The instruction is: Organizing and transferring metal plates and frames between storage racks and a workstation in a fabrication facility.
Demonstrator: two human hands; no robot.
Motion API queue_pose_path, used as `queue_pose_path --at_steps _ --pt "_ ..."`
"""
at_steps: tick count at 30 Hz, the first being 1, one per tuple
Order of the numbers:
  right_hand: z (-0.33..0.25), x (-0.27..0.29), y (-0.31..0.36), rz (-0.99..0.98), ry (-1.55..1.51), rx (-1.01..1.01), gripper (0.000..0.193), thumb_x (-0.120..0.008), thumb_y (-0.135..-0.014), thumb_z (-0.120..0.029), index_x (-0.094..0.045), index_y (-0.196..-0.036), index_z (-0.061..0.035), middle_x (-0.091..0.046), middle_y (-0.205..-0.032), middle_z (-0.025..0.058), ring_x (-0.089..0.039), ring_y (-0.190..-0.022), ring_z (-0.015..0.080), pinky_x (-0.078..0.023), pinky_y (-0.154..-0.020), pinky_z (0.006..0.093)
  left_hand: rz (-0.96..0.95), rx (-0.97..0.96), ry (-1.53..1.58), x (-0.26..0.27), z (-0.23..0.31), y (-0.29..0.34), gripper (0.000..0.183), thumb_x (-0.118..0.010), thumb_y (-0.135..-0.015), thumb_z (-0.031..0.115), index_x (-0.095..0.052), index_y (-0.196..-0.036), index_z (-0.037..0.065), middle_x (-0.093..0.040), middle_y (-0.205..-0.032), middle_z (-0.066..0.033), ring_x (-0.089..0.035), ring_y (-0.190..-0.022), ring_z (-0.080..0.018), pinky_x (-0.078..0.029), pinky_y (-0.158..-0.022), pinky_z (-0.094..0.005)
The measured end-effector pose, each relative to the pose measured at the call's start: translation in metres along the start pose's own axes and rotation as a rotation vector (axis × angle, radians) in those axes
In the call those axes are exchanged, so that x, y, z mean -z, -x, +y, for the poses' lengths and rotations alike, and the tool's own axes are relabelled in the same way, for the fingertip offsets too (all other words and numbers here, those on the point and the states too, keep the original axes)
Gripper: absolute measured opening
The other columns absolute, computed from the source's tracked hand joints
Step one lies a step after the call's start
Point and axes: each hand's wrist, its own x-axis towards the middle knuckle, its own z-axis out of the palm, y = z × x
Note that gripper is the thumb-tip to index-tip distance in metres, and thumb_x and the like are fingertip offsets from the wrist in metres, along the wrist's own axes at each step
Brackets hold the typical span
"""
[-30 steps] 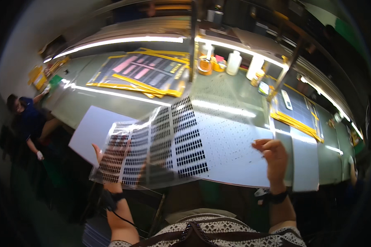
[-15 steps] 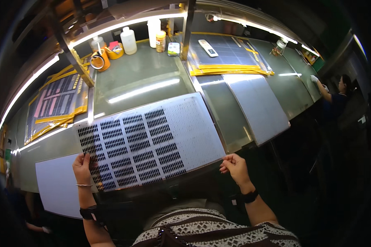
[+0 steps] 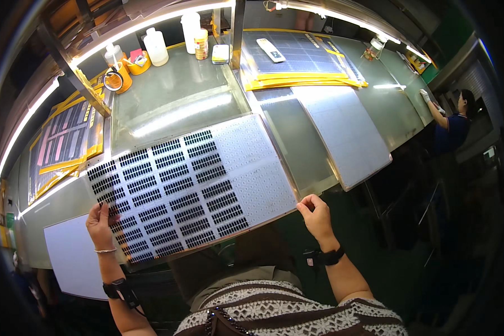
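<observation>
A large flat sheet (image 3: 252, 168) is tilted in front of me over the bench's near edge. Rows of black slot-like marks cover its left part, and its right part is pale with small dots. My left hand (image 3: 101, 227) grips its left edge, thumb on top; the fingers behind show faintly through. At the lower right corner, my right hand (image 3: 317, 218) pinches the edge between thumb and fingers. A plain white board (image 3: 73, 255) lies to the left, partly behind my left forearm.
Another pale board (image 3: 347, 134) lies right of the sheet. Yellow-edged dark panels (image 3: 297, 64) carry a white remote-like device (image 3: 270, 50). More yellow-edged panels (image 3: 70, 134) are stacked left. Bottles (image 3: 155, 47) and tape rolls (image 3: 117, 81) stand behind. A co-worker (image 3: 458, 126) works far right.
The view has shifted slightly, so the bench and sheet appear further left and higher. My right thumb and fingers now close on the sheet's corner; my left hand keeps its hold.
</observation>
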Motion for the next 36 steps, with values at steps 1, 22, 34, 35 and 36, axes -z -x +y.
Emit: queue_pose_path --at_steps 1,22,34,35,36 --pt "0.001 0.0 0.0 -0.002 -0.001 -0.002 0.01 -0.064 -0.079 -0.007 -0.057 -0.077 0.0 -0.057 -0.065 0.0045 -0.053 -0.06 0.0106 -0.046 -0.058 0.0254 -0.008 0.011 0.005 0.001 -0.002 0.0 0.017 -0.057 -0.09 0.015 -0.061 -0.096 0.0 -0.065 -0.078 -0.0052 -0.06 -0.056 -0.0112 -0.049 -0.05 -0.0207" --pt "0.017 -0.001 -0.003 -0.074 -0.183 -0.031 0.013 -0.056 -0.079 0.003 -0.044 -0.074 -0.0013 -0.049 -0.062 0.003 -0.049 -0.054 0.0095 -0.042 -0.05 0.0233 0.133 -0.096 -0.634 -0.034 -0.052 -0.101 0.024 -0.071 -0.071 0.019 -0.062 -0.089 0.008 -0.062 -0.069 -0.0125 -0.062 -0.068 -0.0278 -0.048 -0.067 -0.0369" --pt "0.012 -0.003 -0.004 -0.085 -0.182 -0.098 0.014 -0.056 -0.08 0.004 -0.044 -0.074 -0.0017 -0.048 -0.064 0.0034 -0.05 -0.055 0.0092 -0.044 -0.05 0.0226 -0.012 -0.177 -1.1 -0.049 -0.039 -0.096 0.028 -0.054 -0.085 0.02 -0.062 -0.112 0.025 -0.058 -0.092 -0.0162 -0.06 -0.085 -0.0339 -0.049 -0.074 -0.0413" --pt "0.013 -0.003 -0.004 -0.087 -0.183 -0.094 0.014 -0.056 -0.08 0.004 -0.044 -0.074 -0.0018 -0.048 -0.064 0.0034 -0.05 -0.055 0.0093 -0.045 -0.05 0.0225 -0.014 -0.19 -1.162 -0.049 -0.041 -0.096 0.029 -0.05 -0.087 0.021 -0.061 -0.114 0.026 -0.057 -0.091 -0.0156 -0.061 -0.082 -0.033 -0.05 -0.073 -0.0416" --pt "0.013 -0.004 -0.003 -0.09 -0.183 -0.088 0.014 -0.056 -0.08 0.004 -0.044 -0.074 -0.0018 -0.048 -0.064 0.0035 -0.05 -0.055 0.0093 -0.045 -0.05 0.0225 -0.015 -0.192 -1.161 -0.048 -0.042 -0.097 0.029 -0.05 -0.087 0.021 -0.061 -0.114 0.026 -0.057 -0.091 -0.0156 -0.061 -0.082 -0.033 -0.05 -0.073 -0.0416"
